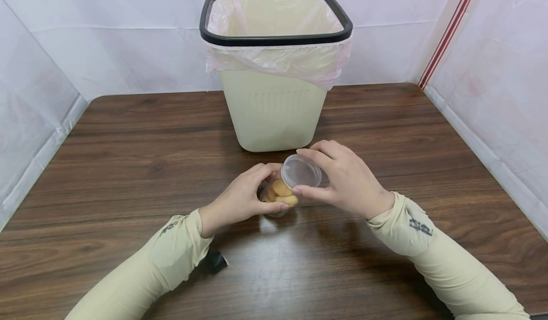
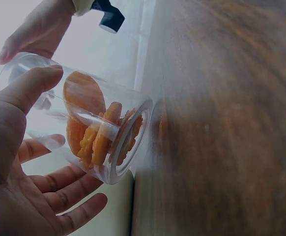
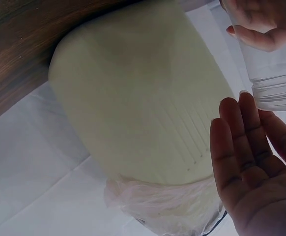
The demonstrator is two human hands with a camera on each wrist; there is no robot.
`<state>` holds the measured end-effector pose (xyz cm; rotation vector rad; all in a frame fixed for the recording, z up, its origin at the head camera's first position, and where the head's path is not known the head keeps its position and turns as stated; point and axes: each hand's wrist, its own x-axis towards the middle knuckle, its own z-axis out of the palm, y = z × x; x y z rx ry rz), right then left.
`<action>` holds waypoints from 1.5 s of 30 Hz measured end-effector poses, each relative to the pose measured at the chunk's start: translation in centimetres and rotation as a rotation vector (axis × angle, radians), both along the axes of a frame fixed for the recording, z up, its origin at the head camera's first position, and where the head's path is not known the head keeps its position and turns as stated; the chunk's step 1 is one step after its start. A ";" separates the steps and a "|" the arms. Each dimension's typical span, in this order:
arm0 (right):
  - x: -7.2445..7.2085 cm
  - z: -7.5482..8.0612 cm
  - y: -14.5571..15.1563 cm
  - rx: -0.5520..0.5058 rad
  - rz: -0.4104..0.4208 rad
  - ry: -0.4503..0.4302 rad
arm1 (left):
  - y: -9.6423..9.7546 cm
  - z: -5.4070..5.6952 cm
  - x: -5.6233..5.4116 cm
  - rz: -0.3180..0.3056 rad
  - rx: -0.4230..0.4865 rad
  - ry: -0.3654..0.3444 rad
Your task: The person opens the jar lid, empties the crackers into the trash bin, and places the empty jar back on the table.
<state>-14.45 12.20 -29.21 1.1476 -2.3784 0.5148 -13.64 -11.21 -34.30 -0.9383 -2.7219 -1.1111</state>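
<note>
My left hand (image 1: 244,191) grips a clear plastic jar (image 2: 116,96) round its side, thumb across one face and fingers beneath. Several round, golden-orange biscuits (image 1: 281,188) with wavy edges lie inside, near its base. The jar leans to the right, its base close over the table. At its mouth is a translucent round lid (image 1: 301,171), which my right hand (image 1: 342,177) pinches by the edge between thumb and fingers. In the right wrist view, the right fingertips (image 3: 246,98) are right at the ridged rim.
Behind the hands stands a cream waste bin (image 1: 274,111) with a black rim (image 1: 274,40) and a thin plastic liner (image 1: 291,61). All stands on a dark wood-grain table (image 1: 141,158). White sheeting (image 1: 128,39) hangs round the back and sides. A small black object (image 1: 217,261) shows beside the left sleeve.
</note>
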 end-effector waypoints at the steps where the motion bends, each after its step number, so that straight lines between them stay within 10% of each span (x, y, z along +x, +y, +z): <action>1: 0.0 0.0 0.0 -0.003 0.003 -0.004 | 0.0 0.0 0.0 0.000 0.001 0.001; 45: -0.4 0.3 0.6 -0.009 0.140 -0.105 | 0.0 0.1 0.0 -0.008 0.013 -0.015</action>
